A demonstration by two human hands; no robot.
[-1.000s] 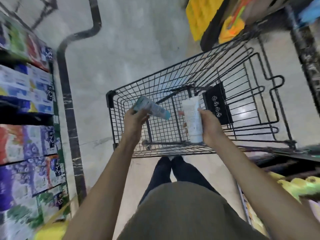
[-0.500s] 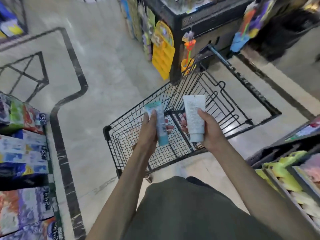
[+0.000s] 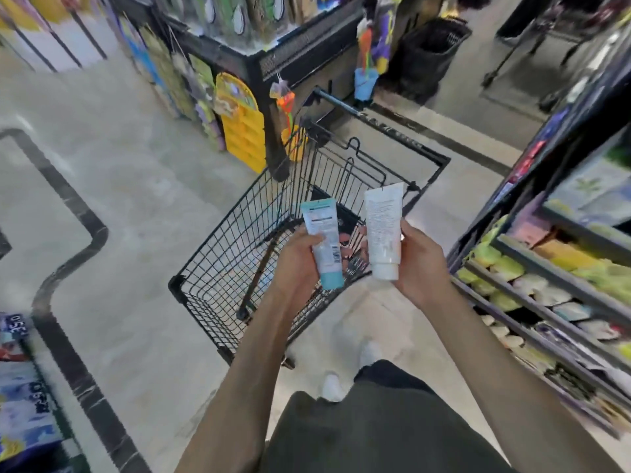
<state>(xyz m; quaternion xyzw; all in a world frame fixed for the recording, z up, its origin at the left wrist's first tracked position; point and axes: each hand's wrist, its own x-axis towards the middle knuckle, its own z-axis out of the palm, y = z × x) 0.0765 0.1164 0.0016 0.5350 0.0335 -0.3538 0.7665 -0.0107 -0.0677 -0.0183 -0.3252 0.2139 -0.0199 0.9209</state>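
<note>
My left hand [image 3: 295, 264] grips a teal and white tube [image 3: 323, 240], held upright with its teal cap down and its barcode side toward me. My right hand [image 3: 421, 264] grips a larger white tube [image 3: 383, 227], also cap down, printed text facing me. Both tubes are side by side above the near end of a black wire shopping cart [image 3: 239, 240]. The cart's basket looks bare apart from a dark folded seat flap.
A store shelf [image 3: 546, 291] with yellow-green and pale packs runs along the right. A black end display [image 3: 246, 63] with hanging goods and a yellow rack [image 3: 244, 131] stands beyond the cart. Boxed goods [image 3: 24, 397] sit at lower left. Grey floor stretches left.
The view has swung up and to the right, so the cart now points away toward the end display. Both tubes have turned upright and come closer together; the grips are unchanged.
</note>
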